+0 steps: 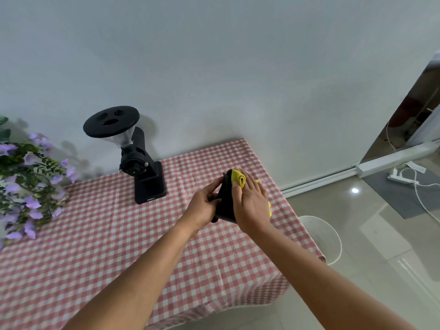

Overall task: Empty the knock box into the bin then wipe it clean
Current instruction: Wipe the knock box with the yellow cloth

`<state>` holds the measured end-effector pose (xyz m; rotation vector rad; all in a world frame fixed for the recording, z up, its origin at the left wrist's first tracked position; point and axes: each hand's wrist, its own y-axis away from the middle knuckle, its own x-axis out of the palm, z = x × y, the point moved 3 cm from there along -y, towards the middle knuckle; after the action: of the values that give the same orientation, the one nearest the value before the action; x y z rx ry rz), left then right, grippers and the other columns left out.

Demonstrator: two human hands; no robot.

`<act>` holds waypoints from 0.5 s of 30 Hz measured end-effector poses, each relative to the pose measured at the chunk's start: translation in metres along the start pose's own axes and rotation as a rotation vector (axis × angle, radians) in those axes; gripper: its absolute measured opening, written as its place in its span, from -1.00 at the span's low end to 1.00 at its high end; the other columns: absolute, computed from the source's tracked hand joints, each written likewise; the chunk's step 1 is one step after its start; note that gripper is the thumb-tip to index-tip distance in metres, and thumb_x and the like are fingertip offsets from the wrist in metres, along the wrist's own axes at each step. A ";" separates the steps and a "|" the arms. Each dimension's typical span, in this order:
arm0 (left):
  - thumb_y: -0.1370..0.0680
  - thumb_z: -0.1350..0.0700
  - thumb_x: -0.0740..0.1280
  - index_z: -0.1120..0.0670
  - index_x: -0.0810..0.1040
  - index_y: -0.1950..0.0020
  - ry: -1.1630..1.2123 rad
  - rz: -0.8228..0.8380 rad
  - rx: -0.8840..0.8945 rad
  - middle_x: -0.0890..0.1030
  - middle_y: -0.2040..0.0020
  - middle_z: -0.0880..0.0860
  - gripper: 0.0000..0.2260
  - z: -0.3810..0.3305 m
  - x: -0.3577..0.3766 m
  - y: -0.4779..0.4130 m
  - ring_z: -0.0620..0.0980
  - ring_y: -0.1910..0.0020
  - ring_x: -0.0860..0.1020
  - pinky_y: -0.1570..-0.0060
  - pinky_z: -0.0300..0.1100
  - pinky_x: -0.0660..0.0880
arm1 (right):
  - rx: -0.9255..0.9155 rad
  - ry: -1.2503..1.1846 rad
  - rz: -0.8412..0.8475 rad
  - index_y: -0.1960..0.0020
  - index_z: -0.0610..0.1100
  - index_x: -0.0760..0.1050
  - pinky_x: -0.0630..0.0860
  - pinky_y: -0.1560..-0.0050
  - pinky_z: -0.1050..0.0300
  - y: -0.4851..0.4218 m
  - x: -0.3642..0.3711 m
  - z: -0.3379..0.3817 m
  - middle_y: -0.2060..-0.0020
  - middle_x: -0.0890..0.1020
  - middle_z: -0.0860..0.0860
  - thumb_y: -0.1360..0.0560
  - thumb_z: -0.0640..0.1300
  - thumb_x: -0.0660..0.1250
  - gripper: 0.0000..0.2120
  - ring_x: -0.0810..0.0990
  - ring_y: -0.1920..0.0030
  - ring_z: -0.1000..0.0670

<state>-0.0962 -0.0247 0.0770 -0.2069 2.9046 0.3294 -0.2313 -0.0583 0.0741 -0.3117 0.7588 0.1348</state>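
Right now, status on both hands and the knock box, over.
Left hand grips black knock box, over pink checked tablecloth. Right hand presses folded yellow cloth against it, fingers flat. Nothing blocking the wipe.

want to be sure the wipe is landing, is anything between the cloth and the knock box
Nothing visible. The right hand presses the yellow cloth straight onto the knock box, which the left hand grips from the other side above the checked tablecloth. The contact patch itself is hidden under the hand.
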 end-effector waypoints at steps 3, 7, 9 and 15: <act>-0.65 0.32 0.20 -0.39 0.45 -0.31 -0.030 0.057 0.022 0.71 0.19 -0.02 -0.44 0.001 -0.001 0.004 -0.10 0.46 0.43 0.46 -0.22 0.38 | 0.090 -0.126 0.097 -0.39 0.08 0.43 0.51 -0.14 -0.02 -0.020 -0.009 0.003 -0.31 0.55 0.05 -0.64 0.22 -0.11 -0.49 0.57 -0.16 -0.02; -0.65 0.33 0.19 -0.28 0.42 -0.42 -0.094 0.082 0.034 0.72 0.12 0.01 -0.45 0.002 -0.003 0.008 -0.12 0.43 0.44 0.43 -0.24 0.39 | 0.150 -0.212 0.326 -0.10 -0.06 0.60 0.47 0.10 0.07 -0.048 -0.020 0.005 0.06 0.66 -0.04 -0.61 0.12 0.05 -0.59 0.57 0.12 0.01; -0.65 0.34 0.18 -0.25 0.41 -0.46 -0.136 0.083 0.022 0.73 0.04 -0.02 -0.46 0.004 -0.005 0.008 -0.19 0.43 0.46 0.41 -0.30 0.41 | 0.199 -0.237 0.416 0.11 -0.07 0.61 0.42 0.21 0.11 -0.057 -0.025 0.006 0.24 0.61 0.02 -0.60 0.03 0.14 -0.68 0.54 0.23 0.03; -0.65 0.34 0.19 -0.24 0.43 -0.45 -0.055 0.014 -0.021 0.72 0.07 0.00 -0.46 0.004 -0.004 0.005 -0.16 0.44 0.50 0.40 -0.21 0.43 | 0.168 -0.183 0.281 -0.11 -0.02 0.54 0.46 0.04 0.02 -0.041 -0.010 0.016 0.02 0.61 -0.02 -0.64 0.12 0.05 -0.66 0.58 -0.06 -0.10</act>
<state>-0.0921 -0.0182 0.0749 -0.1778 2.8506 0.3630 -0.2182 -0.0922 0.1016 -0.0303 0.6241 0.3574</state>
